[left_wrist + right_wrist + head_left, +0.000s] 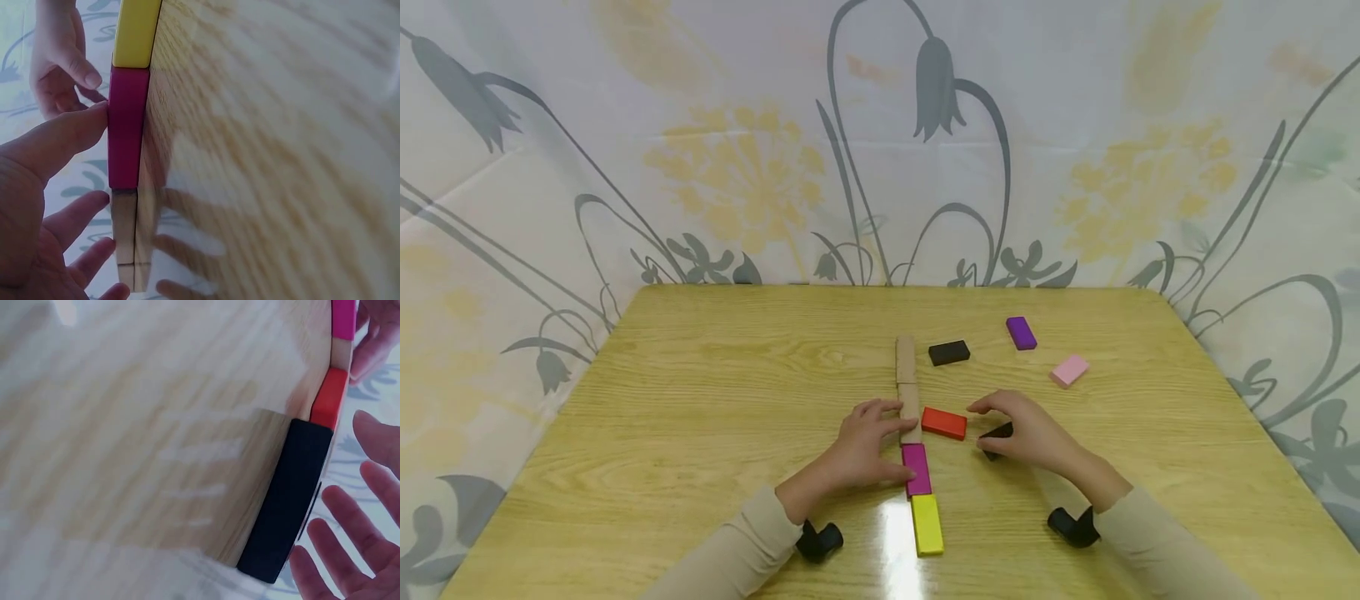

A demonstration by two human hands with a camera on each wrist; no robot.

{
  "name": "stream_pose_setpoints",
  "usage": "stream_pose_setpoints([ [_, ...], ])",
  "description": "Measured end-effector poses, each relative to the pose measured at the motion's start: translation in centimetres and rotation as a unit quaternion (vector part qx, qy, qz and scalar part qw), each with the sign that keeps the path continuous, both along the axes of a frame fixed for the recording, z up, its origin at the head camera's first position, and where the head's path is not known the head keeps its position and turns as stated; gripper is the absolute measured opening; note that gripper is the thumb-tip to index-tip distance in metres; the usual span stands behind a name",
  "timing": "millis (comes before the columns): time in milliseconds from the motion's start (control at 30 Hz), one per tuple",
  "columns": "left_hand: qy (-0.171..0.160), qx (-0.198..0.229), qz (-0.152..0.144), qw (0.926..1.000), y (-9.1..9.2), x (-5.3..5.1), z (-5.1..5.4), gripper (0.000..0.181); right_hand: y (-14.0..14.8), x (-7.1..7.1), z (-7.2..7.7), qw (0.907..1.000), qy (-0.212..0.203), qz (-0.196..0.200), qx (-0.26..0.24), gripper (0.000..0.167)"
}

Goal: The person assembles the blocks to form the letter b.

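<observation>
A row of blocks runs up the table in the head view: a yellow block [928, 525] nearest, then a magenta block [917, 469], then two wood-coloured blocks [908, 404]. My left hand [867, 446] lies along the row's left side, its thumb touching the magenta block [125, 128] and its spread fingers by the wood-coloured ones. A red block [944, 423] lies just right of the row. Beyond it my right hand [1026, 429] is over a black block [996, 442], partly covering it. In the right wrist view the fingers are spread beside this black block [286, 503], not curled round it.
A second black block [949, 352] lies right of the row's far end. Farther right are a purple block [1021, 332] and a pink block [1069, 371]. A patterned cloth [880, 167] hangs behind the wooden table [700, 375].
</observation>
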State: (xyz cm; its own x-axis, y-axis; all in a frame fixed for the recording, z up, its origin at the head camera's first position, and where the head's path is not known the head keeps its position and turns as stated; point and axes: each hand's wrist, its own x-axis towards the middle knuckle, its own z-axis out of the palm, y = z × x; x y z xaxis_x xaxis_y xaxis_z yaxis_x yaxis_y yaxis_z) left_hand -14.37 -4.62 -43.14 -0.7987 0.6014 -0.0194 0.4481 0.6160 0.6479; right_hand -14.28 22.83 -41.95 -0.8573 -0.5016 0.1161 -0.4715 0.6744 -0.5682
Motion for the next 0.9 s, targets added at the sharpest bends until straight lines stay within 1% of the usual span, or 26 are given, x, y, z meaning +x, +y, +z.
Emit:
stream_pose_setpoints([
  [233, -0.002, 0.005, -0.001, 1.0, 0.0, 0.0, 0.0, 0.065, 1.5, 0.6, -0.6, 0.9998, -0.002, -0.011, 0.015, 0.037],
  [367, -0.002, 0.002, 0.003, 1.0, 0.0, 0.0, 0.0, 0.066, 1.9, 0.7, -0.6, 0.9997, 0.002, -0.001, 0.024, 0.038],
  [533, -0.001, 0.0, 0.004, 1.0, 0.0, -0.1, -0.1, 0.066, 2.1, 0.6, -0.5, 0.9995, 0.002, 0.02, 0.025, 0.031],
  [633, 0.001, -0.003, 0.004, 1.0, 0.0, -0.1, -0.1, 0.066, 2.2, 0.4, -0.4, 0.9993, -0.003, 0.021, 0.029, 0.029],
  [767, -0.002, -0.003, 0.003, 1.0, 0.0, -0.2, -0.1, 0.066, 2.2, 0.4, -0.2, 0.9992, -0.009, 0.009, 0.039, 0.027],
  [900, -0.003, 0.0, 0.002, 1.0, 0.0, -0.1, 0.0, 0.066, 2.0, 0.4, -0.1, 0.9992, -0.015, -0.009, 0.035, 0.028],
])
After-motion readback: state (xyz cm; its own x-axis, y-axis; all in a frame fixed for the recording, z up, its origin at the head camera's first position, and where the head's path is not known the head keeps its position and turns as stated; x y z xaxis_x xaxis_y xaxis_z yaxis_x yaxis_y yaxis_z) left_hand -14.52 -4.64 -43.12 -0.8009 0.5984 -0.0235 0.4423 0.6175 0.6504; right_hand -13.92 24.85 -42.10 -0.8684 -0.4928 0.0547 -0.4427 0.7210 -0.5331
